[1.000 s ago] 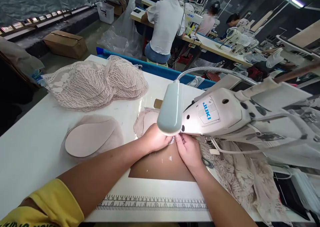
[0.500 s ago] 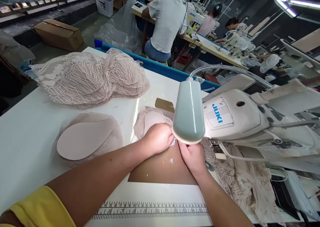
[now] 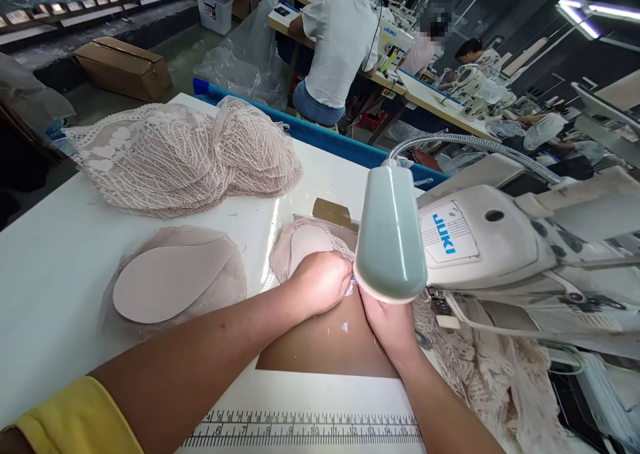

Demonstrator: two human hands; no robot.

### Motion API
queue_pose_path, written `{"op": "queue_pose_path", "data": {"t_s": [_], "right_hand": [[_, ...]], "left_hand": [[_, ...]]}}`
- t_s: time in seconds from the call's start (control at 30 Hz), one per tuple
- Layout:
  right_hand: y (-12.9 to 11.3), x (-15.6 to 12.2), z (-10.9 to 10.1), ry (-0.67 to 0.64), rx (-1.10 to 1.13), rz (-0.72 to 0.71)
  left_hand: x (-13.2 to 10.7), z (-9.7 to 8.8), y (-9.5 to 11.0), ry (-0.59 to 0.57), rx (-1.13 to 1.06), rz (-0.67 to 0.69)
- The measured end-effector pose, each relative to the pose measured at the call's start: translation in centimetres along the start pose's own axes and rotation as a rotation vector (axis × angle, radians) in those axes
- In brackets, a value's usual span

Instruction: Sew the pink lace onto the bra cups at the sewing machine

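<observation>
Beneath the lamp head, my left hand [image 3: 324, 282] is closed on the edge of a beige lace piece [image 3: 336, 235] with a smooth pale cup pad [image 3: 303, 242] on it. My right hand [image 3: 389, 317] is curled close beside it at the same edge; the lamp hides part of its fingers. Both hands rest over a shiny brown plate [image 3: 320, 347] on the table. A white sewing machine [image 3: 480, 234] stands to the right, its needle area hidden by the lamp head [image 3: 391, 234]. Left of my hands, another teardrop-shaped pad [image 3: 163, 282] lies on sheer mesh [image 3: 233, 267].
A stack of beige lace pieces [image 3: 185, 161] lies at the table's back left. More lace [image 3: 500, 374] hangs in folds under the machine at right. A printed ruler [image 3: 300, 431] runs along the front edge. Beyond the blue trough [image 3: 320, 134], a person in white [image 3: 337, 47] sits at another machine.
The view has shifted slightly, so the lamp and machine appear further right and lower. My hands stay together at the lace edge; the lamp now covers more of my right fingers.
</observation>
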State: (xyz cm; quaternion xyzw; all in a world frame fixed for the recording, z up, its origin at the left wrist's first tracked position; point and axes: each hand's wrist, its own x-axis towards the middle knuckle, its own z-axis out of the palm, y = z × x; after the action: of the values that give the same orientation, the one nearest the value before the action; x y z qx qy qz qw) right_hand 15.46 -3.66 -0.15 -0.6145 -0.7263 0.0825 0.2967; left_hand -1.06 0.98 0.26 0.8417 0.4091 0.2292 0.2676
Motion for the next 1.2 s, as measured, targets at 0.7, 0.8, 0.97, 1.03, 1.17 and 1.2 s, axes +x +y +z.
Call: {"op": "queue_pose_path", "data": {"t_s": [0.7, 0.8, 0.97, 1.03, 1.17, 1.2], "right_hand": [[1.3, -0.8, 0.7, 0.024, -0.005, 0.092], [1.2, -0.8, 0.6, 0.011, 0.009, 0.104], [1.2, -0.9, 0.8, 0.012, 0.03, 0.115], [1.3, -0.9, 0.9, 0.015, 0.034, 0.121], [1.3, -0.9, 0.9, 0.015, 0.045, 0.13], [1.3, -0.9, 0.8, 0.012, 0.045, 0.133]], "left_hand": [[0.1, -0.3, 0.4, -0.045, 0.014, -0.049], [0.0, -0.3, 0.4, -0.059, -0.004, -0.063], [0.0, -0.5, 0.5, -0.051, -0.042, -0.085], [0.0, -0.5, 0.5, -0.055, -0.05, -0.096], [0.1, -0.4, 0.5, -0.06, -0.063, -0.096], [0.1, -0.4, 0.5, -0.056, -0.07, -0.092]]}}
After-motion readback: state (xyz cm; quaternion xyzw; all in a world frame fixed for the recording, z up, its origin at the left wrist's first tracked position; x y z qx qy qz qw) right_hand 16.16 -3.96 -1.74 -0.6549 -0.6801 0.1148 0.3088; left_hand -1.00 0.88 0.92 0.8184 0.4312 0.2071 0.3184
